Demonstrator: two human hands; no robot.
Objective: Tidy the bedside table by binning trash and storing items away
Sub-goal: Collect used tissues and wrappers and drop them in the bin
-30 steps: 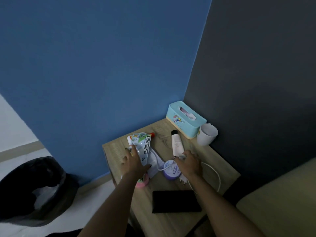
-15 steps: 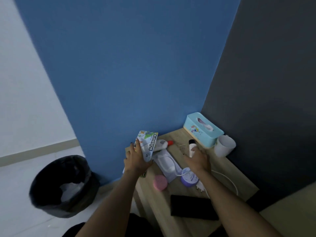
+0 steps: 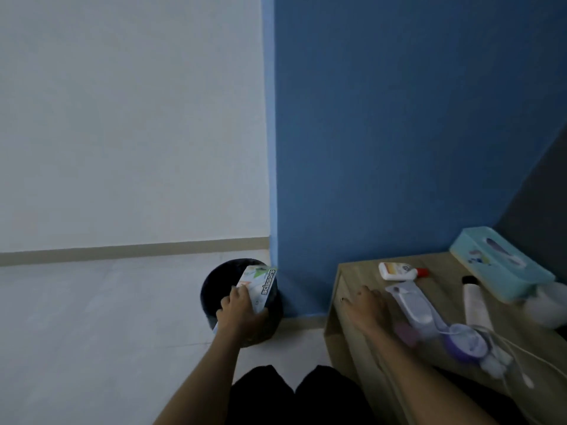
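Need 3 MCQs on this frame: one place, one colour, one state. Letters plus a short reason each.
1. Where is the scissors package?
A. Flat on the bedside table
B. In the left hand, above the trash bin
C. On top of the tissue box

2. What colour is the cap of the glue bottle?
A. Red
B. Green
C. Black

3. What is the right hand doing?
A. Gripping the white tube
B. Lifting the tissue box
C. Resting open on the bedside table

Answers:
1. B: the left hand grips the package over the dark trash bin.
2. A: a red cap shows at the bottle's right end.
3. C: its fingers lie spread on the bedside table, holding nothing.
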